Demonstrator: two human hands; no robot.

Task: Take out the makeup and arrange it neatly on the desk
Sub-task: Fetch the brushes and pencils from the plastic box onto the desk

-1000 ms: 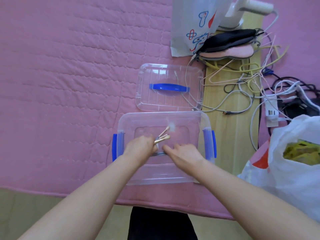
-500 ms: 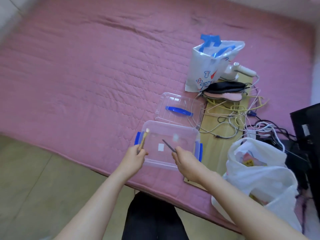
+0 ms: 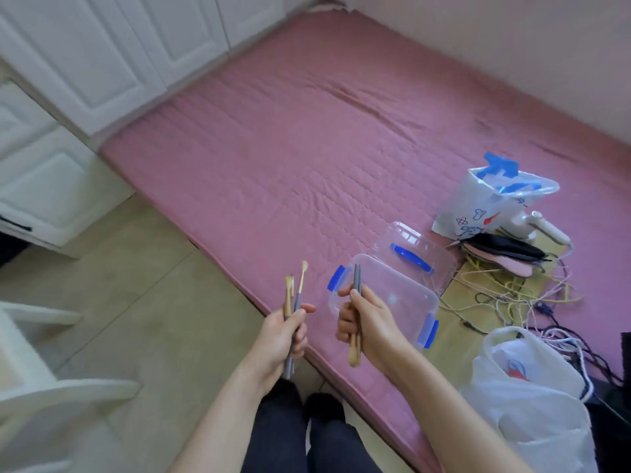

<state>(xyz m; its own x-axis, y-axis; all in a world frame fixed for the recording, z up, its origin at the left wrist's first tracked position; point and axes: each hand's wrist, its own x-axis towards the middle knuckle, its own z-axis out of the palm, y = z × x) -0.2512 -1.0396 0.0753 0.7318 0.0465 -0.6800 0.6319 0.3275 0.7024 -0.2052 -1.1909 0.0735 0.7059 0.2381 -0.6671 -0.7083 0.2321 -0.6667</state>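
Pink quilted mattress [image 3: 341, 138] filling the far and right ground, its near edge running diagonally from upper left to lower right; beige tiled floor [image 3: 143, 302] open on the near left side of that edge. White panelled cabinet doors [image 3: 102, 52] along the far left; blurred white furniture [image 3: 41, 387] at the left border. Clear plastic box [image 3: 403, 295] with blue side latches sitting near the mattress edge, appearing empty; its clear lid [image 3: 420, 247] with blue handle lying flat just behind, touching or overlapping the box's far rim — cannot tell which. Right of the box: tangle of yellow, white and dark cables [image 3: 512, 295] on a pale wooden board, printed white bag [image 3: 491, 206] standing upright, dark and pink fabric pieces beside it, crinkled white plastic bag [image 3: 526, 387] at lower right. Both forearms reaching forward, hands apart, raised in front of the box over the mattress edge. Left hand [image 3: 283, 332] curled around a small bundle of makeup brushes [image 3: 294, 291] — grey and wooden handles, tan bristle tips pointing up, handle ends jutting below the fist. Right hand [image 3: 365, 322] gripping two slim grey sticks [image 3: 357, 278] upright, thumb against them, with a light wooden end showing beneath the palm. Dark trouser legs visible at the bottom.
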